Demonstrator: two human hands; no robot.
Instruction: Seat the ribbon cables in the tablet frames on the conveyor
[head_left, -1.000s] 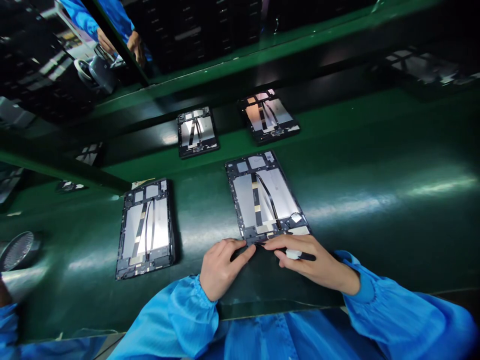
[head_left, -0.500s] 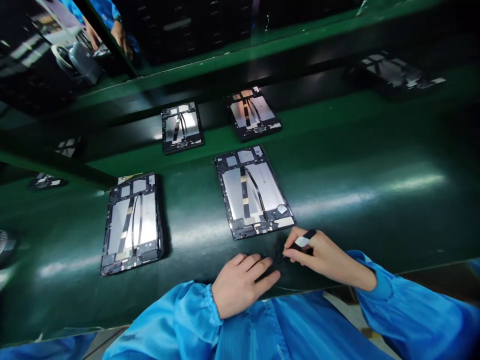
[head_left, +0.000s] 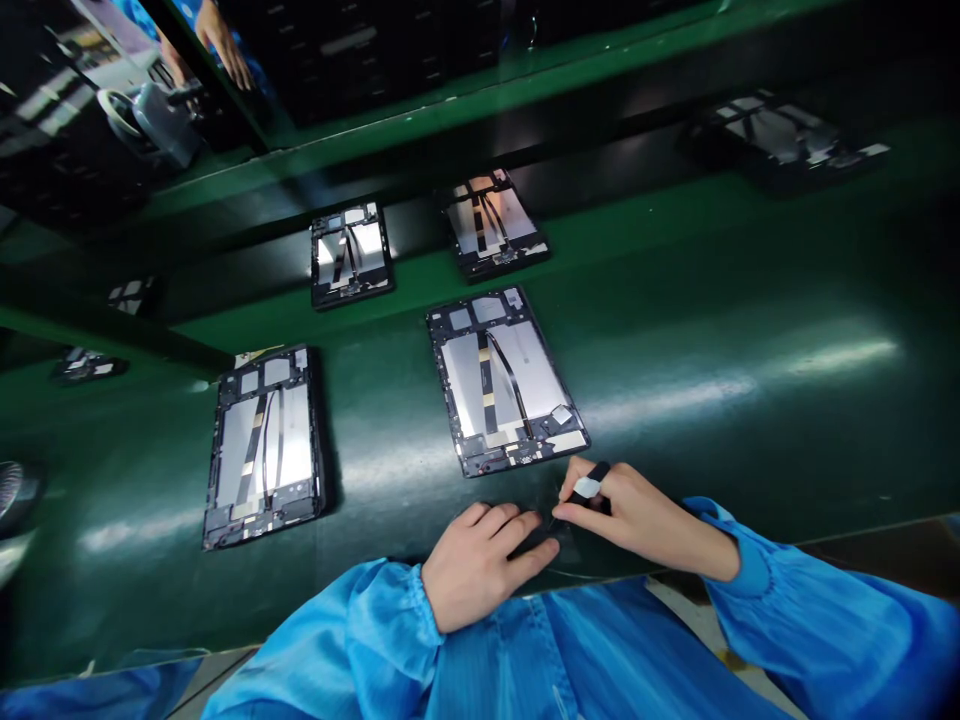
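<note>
My left hand (head_left: 484, 562) lies flat on the green bench with its fingers stretched out, holding nothing. Just to its right, my right hand (head_left: 634, 515) pinches a slim black tool with a white patch (head_left: 589, 487), held like a pen; it may be tweezers, but its tip is too small to make out. Ahead of both hands lies an opened tablet (head_left: 510, 380), its silver inside and dark ribbon cables facing up. A small white square sits near its lower right corner. Neither hand touches the tablet.
Another opened tablet (head_left: 262, 450) lies to the left. Two more, a left one (head_left: 351, 255) and a right one (head_left: 496, 225), lie farther back. A green post (head_left: 112, 335) crosses the left side. At upper left, another person's hand (head_left: 221, 45) shows behind the frame.
My right hand has shifted slightly left, closer to my left hand, still with the black tool. My left hand stays put. The view has moved a little.
</note>
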